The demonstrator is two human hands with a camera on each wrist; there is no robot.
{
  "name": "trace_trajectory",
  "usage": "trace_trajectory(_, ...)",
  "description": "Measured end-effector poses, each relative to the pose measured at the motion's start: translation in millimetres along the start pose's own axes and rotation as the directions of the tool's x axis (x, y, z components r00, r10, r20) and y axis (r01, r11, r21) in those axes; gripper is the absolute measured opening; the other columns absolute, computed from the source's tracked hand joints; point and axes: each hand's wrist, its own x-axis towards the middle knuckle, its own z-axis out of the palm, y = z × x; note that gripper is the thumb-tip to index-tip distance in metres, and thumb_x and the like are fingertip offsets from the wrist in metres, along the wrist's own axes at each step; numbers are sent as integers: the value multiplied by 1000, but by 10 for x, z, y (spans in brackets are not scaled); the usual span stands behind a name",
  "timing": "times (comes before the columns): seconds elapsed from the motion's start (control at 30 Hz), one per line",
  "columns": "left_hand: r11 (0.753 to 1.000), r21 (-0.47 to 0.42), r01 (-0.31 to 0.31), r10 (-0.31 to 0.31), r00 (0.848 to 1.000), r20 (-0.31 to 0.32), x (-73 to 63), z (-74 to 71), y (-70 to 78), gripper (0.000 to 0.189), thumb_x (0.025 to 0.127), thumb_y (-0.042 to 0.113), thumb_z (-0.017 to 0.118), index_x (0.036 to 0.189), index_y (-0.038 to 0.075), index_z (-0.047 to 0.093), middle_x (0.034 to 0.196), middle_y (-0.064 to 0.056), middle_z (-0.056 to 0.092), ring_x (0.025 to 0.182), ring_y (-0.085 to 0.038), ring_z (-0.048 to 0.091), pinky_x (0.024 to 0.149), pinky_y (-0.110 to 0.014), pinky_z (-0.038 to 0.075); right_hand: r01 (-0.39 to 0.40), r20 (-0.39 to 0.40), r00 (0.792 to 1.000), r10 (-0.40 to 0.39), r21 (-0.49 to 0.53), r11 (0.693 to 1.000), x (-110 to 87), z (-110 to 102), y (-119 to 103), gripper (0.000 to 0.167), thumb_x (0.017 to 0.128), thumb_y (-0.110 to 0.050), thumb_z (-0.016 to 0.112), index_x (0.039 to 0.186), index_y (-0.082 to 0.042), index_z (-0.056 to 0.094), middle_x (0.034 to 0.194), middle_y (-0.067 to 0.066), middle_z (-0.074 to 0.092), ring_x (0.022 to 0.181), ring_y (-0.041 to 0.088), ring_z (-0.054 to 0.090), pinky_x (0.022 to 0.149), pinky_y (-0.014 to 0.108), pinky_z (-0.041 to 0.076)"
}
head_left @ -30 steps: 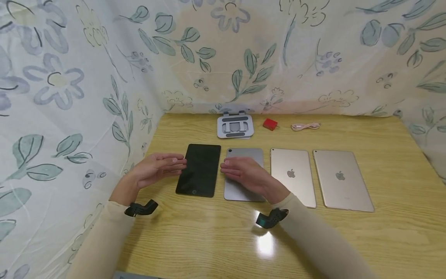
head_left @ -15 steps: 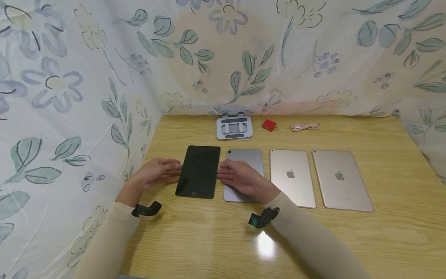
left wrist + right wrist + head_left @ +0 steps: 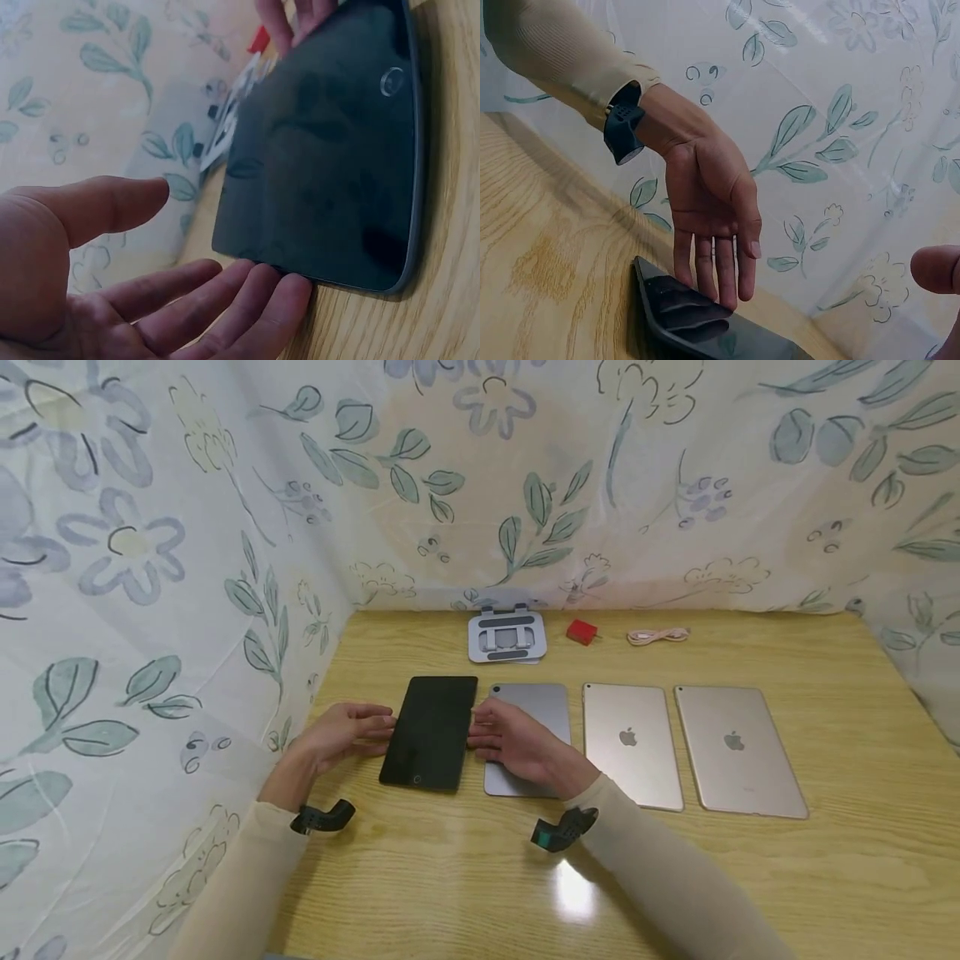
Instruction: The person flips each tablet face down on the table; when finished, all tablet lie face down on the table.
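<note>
A black-screened tablet with a round home button lies screen up between both hands, its right edge slightly raised. My left hand is at its left edge; in the left wrist view straight fingertips touch that edge, thumb raised apart. At the opposite edge is my right hand, fingers reaching to the tablet's side; the right wrist view shows only its thumb, away from the tablet. How far its fingers go under is hidden. A grey tablet lies back up, partly beneath the right forearm and hand.
Two gold tablets, a nearer one and a farther one, lie back up to the right. Behind stand a folded metal stand, a red charger and a pink cable. Floral cloth bounds the wooden table.
Both hands have lowered and closed in on the black tablet's side edges. Its right side has risen slightly in the last half second. The other things have stayed in place.
</note>
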Motion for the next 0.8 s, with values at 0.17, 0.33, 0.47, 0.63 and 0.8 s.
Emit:
trace_trajectory(0.17, 1000, -23, -9, 10, 998, 60, 10, 88, 12, 55, 115, 12, 56, 164, -8, 40, 166, -32, 45, 150, -46, 52, 116, -51, 57, 9, 74, 997, -12, 37, 999, 12, 11, -11, 66, 107, -39, 46, 161, 0, 40, 152, 19, 53, 125, 30, 57, 117, 45, 47)
trace_trajectory(0.33, 1000, -6, -17, 17, 998, 54, -16, 197, 93, 55, 116, 15, 54, 165, -6, 40, 165, -30, 48, 150, -46, 53, 118, -52, 56, 0, 106, 994, -14, 130, 991, 9, -15, -16, 70, 109, -46, 39, 163, -2, 37, 156, 18, 49, 128, 31, 58, 110, 47, 53)
trace_trajectory(0.47, 997, 16, -79, 78, 995, 64, -74, 346, 248, 53, 117, 15, 53, 164, -5, 42, 165, -28, 50, 150, -44, 54, 120, -51, 54, -5, 105, 994, -10, 150, 989, -23, -44, -8, 74, 110, -51, 36, 164, -1, 36, 162, 19, 44, 133, 33, 56, 109, 47, 54)
trace_trajectory(0.63, 989, -2, -147, 145, 978, 149, -145, 626, 484, 54, 116, 16, 55, 164, -4, 43, 165, -27, 51, 149, -44, 55, 120, -48, 54, 8, 105, 994, -22, 133, 991, -67, -64, -14, 75, 112, -53, 31, 167, -2, 32, 167, 21, 42, 140, 37, 54, 114, 50, 52)
trace_trajectory(0.8, 984, -11, -178, 177, 965, 193, -208, 877, 620, 56, 114, 15, 57, 164, -7, 41, 164, -28, 51, 147, -45, 58, 118, -49, 56, 11, 91, 996, -22, 124, 992, -111, -53, -37, 74, 112, -52, 33, 166, -2, 31, 158, 20, 47, 136, 36, 57, 113, 51, 54)
